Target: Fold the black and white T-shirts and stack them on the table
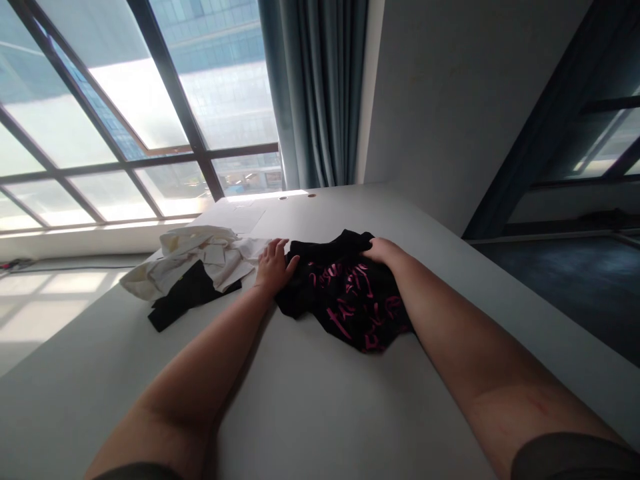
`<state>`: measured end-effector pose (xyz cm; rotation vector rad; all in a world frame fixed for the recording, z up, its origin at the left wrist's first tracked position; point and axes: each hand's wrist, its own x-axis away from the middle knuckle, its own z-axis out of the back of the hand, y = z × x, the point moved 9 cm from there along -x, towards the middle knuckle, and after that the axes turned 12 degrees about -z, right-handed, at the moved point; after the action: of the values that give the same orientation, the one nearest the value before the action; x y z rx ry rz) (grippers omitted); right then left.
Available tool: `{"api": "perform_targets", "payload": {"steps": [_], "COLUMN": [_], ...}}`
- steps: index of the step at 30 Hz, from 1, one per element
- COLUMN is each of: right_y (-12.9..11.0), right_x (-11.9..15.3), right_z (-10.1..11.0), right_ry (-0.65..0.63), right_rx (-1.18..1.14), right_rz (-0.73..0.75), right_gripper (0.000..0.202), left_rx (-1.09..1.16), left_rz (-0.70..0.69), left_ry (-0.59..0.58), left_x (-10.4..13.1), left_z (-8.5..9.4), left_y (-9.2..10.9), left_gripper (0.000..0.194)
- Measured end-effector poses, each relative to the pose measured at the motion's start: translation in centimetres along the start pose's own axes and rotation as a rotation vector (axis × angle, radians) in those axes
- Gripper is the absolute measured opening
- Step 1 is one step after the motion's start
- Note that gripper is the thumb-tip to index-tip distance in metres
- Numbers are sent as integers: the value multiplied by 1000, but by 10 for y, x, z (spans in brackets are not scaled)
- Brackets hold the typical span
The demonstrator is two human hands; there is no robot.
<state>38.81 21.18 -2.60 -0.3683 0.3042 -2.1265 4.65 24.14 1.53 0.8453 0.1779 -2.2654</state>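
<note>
right hand [384, 252]: fingertips hidden by black garment [345, 290] | pink lettering [337, 323]: broken by folds | sleeves [575, 459]: cut off

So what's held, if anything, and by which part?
The right hand seems to hold the black garment by its far right corner; the left hand is open.

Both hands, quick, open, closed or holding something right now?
Left hand: open, spread at the left edge of the black garment with pink lettering.
Right hand: at the garment's far right edge; open or closed cannot be told.
</note>
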Motion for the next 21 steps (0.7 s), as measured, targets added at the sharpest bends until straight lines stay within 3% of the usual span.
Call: {"api": "perform_targets", "payload": {"steps": [3, 7, 9, 15, 18, 21], "right_y": [29, 41, 32, -11, -31, -43], "right_x": [-5, -2, 4, 29, 31, 24], "right_z": [18, 32, 38, 52, 40, 4], "right_ry": [186, 364, 444, 628, 511, 179], "right_rx": [-53, -155, -177, -160, -114, -23], "right_rz": [-133, -154, -64, 284, 450, 562], "right_gripper": [52, 59, 59, 46, 30, 24], "left_rx": [-13, 78, 112, 105, 56, 34], "left_rz": [-125, -335, -356, -249, -206, -181], "left_ry": [-45, -309, -381, -404, -428, -440], "left_x": [-2, 2, 5, 6, 7, 7], "left_z": [4, -23, -34, -48, -50, -48], "left_y": [33, 69, 72, 51, 46, 45], "left_gripper": [41, 33, 33, 33, 37, 39]}}
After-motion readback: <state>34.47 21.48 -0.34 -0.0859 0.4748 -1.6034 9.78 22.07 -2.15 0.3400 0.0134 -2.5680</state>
